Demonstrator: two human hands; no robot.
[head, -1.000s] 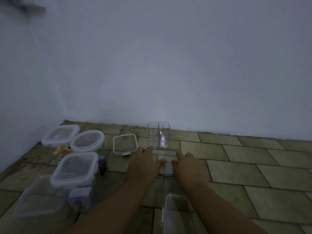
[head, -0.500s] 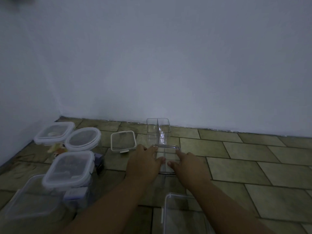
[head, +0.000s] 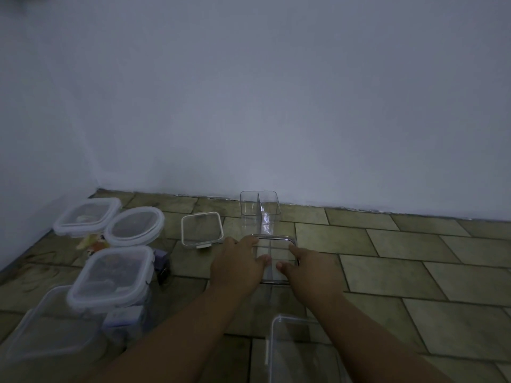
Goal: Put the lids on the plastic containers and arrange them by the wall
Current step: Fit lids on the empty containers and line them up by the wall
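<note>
Both hands down on a clear lid (head: 276,258) that sits on a clear container on the tile floor (head: 387,261). Left hand (head: 237,265) flat on the lid's left edge, fingers spread over the far-left corner, thumb in toward centre. Right hand (head: 311,268) flat on the right edge, forefinger along the rim, thumb near the left thumb, not touching. Neither grips; palms press. Just beyond, a divided open box (head: 260,214) stands close to the wall (head: 276,106). Loose square lid (head: 201,230) lies flat to its left. Further left, near the corner: lidded tubs, square (head: 87,217), round (head: 135,226), square (head: 110,276). Open bin (head: 298,352) near bottom edge between the forearms.
</note>
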